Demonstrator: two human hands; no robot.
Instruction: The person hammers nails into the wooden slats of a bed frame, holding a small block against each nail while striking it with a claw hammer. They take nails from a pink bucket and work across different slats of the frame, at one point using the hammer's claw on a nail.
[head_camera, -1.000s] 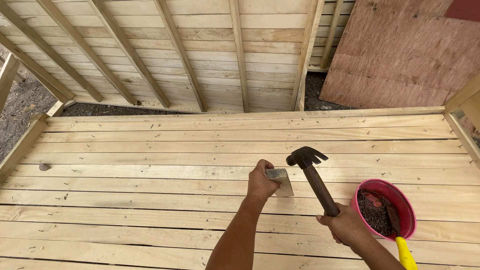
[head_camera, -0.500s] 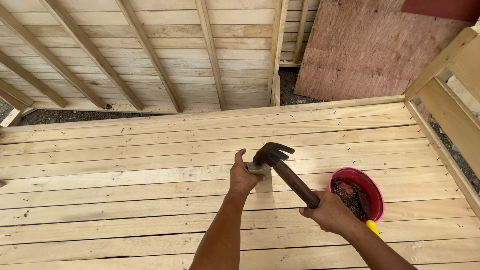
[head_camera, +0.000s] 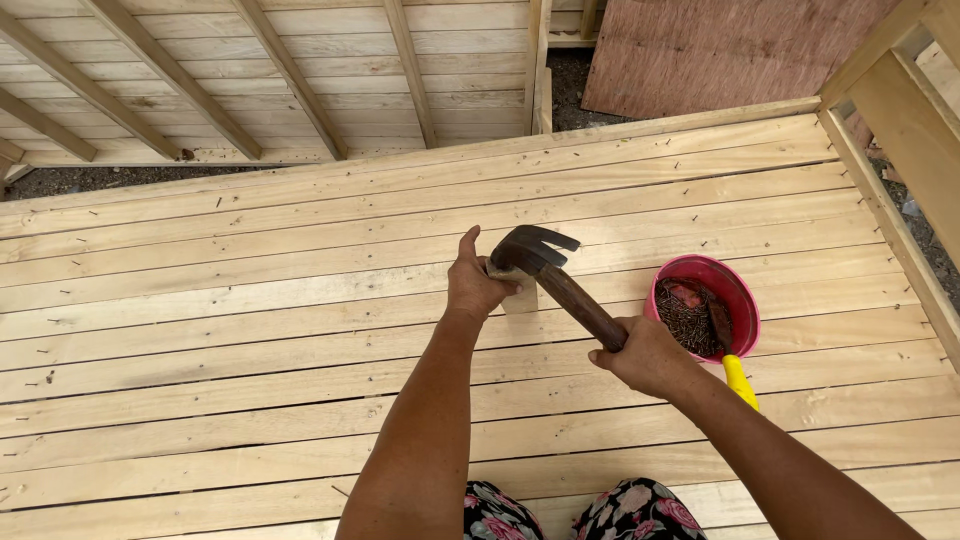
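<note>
Here's the right hand (head_camera: 645, 355), fist wrapped fully round the dark wooden handle of a claw hammer (head_camera: 560, 280), head angled up and to the left, claws pointing right. The left hand (head_camera: 475, 285) sits just under that head, thumb raised, fingers pinched around something small against the plank deck (head_camera: 250, 330) beside a pale little block of wood (head_camera: 520, 295). Whether it's a nail between those fingertips is hidden from here, and the hammer head covers part of the spot.

By the look of it, this is the setting-up stroke: piece steadied, hammer poised close over it. The next move calls for a short, gentle tap, square on, with those left fingers kept low and clear of the face.

On the right, just beyond the hammer hand, a pink bucket (head_camera: 712, 290) of nails stands on the boards, a yellow handle (head_camera: 740, 382) poking out toward the near side. Bare rafters (head_camera: 300, 80) lie at the far end.
</note>
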